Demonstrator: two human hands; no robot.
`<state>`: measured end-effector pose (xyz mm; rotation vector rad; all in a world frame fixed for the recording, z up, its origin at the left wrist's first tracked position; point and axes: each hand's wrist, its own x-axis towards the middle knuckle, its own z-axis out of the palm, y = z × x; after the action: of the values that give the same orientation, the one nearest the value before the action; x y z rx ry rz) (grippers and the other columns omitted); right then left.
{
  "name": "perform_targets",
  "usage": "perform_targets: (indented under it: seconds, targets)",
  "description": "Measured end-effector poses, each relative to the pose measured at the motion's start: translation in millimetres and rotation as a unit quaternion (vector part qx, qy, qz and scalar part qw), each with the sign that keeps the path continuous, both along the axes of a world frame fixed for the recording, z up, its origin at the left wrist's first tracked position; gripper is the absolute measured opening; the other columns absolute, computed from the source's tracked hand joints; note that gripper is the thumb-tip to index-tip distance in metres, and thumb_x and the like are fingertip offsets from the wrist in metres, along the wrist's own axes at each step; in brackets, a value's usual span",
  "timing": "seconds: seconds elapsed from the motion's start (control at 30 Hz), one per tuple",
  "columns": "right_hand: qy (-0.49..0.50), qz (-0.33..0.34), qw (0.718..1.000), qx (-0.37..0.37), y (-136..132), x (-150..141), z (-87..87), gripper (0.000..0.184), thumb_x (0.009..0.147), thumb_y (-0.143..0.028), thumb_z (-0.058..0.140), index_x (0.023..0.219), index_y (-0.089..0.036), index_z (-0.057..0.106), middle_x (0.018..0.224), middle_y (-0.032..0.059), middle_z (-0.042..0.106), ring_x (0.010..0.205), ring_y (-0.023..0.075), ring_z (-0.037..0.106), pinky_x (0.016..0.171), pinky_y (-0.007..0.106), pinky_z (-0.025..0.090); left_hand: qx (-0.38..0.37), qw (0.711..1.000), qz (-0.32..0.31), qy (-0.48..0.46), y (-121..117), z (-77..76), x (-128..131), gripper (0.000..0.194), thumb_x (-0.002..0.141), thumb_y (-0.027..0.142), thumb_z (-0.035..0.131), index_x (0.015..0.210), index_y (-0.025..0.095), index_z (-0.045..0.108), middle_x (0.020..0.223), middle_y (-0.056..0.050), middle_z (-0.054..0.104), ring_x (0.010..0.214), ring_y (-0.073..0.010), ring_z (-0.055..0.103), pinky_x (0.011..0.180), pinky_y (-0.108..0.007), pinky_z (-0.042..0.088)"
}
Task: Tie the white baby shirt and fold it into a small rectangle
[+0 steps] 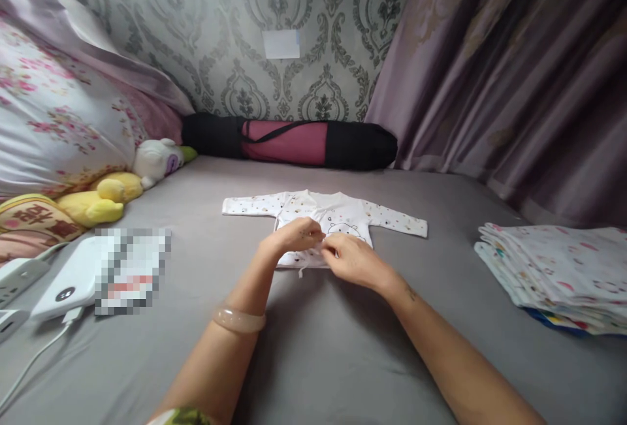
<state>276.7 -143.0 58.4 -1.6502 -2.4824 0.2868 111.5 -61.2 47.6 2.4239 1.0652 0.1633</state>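
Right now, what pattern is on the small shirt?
The shirt is white, with small scattered prints and an outlined face; the head view shows it.

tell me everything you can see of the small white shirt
The small long-sleeved shirt is white, with tiny prints on its sleeves and an outlined, round cartoon face on the front, partly hidden. It looks like soft, thin cloth. It lies spread on the grey sheet, sleeves out to both sides, neck end away from the person. A narrow tie pokes past the lower hem. The left hand and right hand meet over its front; exactly what they hold is hidden.
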Motion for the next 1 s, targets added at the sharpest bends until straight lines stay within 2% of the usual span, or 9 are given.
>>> perform_targets:
  seconds: [0.07,0.13,0.23,0.37,0.47,0.57,0.77,0.9,1.0]
  targets:
    - [0.011,-0.068,0.996,0.057,7,3,-8.5,0.03,0.097,-0.019,0.037,0.113,-0.018,0.063,0.115,0.0097,0.063,0.108,0.0212,0.056,0.09,0.03,0.04,0.078,0.996,0.017,-0.044,2,-8.3,4,0.023,0.085,0.019,0.042,0.088,0.013,0.064,0.09,-0.008,0.066,0.085,-0.0179,0.058,0.08,-0.028,0.046]
    - [-0.001,-0.108,0.991,0.084,13,5,-22.1,0.039,0.098,-0.021,0.037,0.134,-0.012,0.051,0.139,0.0153,0.049,0.13,0.0246,0.041,0.106,0.036,0.03,0.124,0.99,0.01,-0.067,3,-21.1,10,0.028,0.087,0.015,0.039,0.105,0.012,0.061,0.109,-0.014,0.064,0.105,-0.0212,0.057,0.094,-0.033,0.044]
    - [-0.022,-0.132,0.991,0.024,18,8,-43.4,0.055,0.101,-0.032,0.033,0.148,-0.005,0.031,0.156,0.0168,0.023,0.144,0.0278,0.016,0.117,0.044,0.013,0.122,0.992,-0.005,-0.038,2,-41.6,17,0.033,0.092,0.019,0.036,0.12,0.014,0.054,0.131,-0.017,0.055,0.124,-0.0238,0.049,0.104,-0.039,0.039]
    - [-0.014,-0.143,0.989,-0.023,17,9,-55.8,0.06,0.102,-0.041,0.025,0.152,-0.008,0.025,0.158,0.0157,0.015,0.146,0.0292,0.01,0.117,0.05,0.007,0.085,0.996,0.022,0.032,2,-54.2,20,0.046,0.098,0.03,0.032,0.14,0.015,0.04,0.154,-0.018,0.031,0.144,-0.028,0.026,0.114,-0.049,0.025]
    - [-0.009,-0.144,0.989,-0.016,16,9,-55.6,0.058,0.103,-0.044,0.024,0.153,-0.016,0.026,0.159,0.0149,0.014,0.146,0.0313,0.008,0.115,0.055,0.006,0.067,0.996,0.008,0.059,1,-53.9,18,0.052,0.099,0.034,0.028,0.146,0.015,0.032,0.158,-0.016,0.024,0.147,-0.0274,0.017,0.117,-0.049,0.021]
    - [-0.015,-0.132,0.991,-0.022,16,11,-54.0,0.058,0.102,-0.049,0.022,0.153,-0.02,0.025,0.159,0.0143,0.011,0.145,0.0328,0.007,0.114,0.058,0.004,0.098,0.993,0.011,0.066,-2,-54.6,16,0.053,0.1,0.036,0.024,0.147,0.013,0.032,0.158,-0.016,0.025,0.147,-0.0268,0.016,0.118,-0.048,0.018]
    - [-0.031,-0.057,0.998,-0.026,-3,26,-50.3,0.061,0.102,-0.051,0.021,0.153,-0.017,0.025,0.159,0.0138,0.012,0.146,0.0277,0.005,0.117,0.049,0.006,0.196,0.981,-0.007,0.01,-18,-55.9,-4,0.052,0.1,0.041,0.027,0.143,0.013,0.036,0.153,-0.018,0.035,0.144,-0.025,0.027,0.117,-0.045,0.021]
    - [-0.012,0.032,0.999,-0.02,-34,47,-47.1,0.053,0.103,-0.041,0.025,0.153,-0.022,0.026,0.159,0.0098,0.015,0.146,0.0247,0.008,0.118,0.049,0.01,0.224,0.967,0.109,-0.054,-28,-49.3,-47,0.052,0.098,0.044,0.034,0.142,0.016,0.037,0.153,-0.018,0.032,0.14,-0.0279,0.033,0.112,-0.045,0.03]
    - [0.044,0.07,0.996,-0.037,-54,68,-46.0,0.049,0.103,-0.04,0.029,0.149,-0.025,0.036,0.157,0.0068,0.026,0.145,0.0227,0.018,0.118,0.046,0.018,0.202,0.954,0.21,-0.07,-39,-42.6,-84,0.042,0.095,0.043,0.037,0.123,0.018,0.056,0.132,-0.014,0.053,0.123,-0.0261,0.05,0.106,-0.042,0.038]
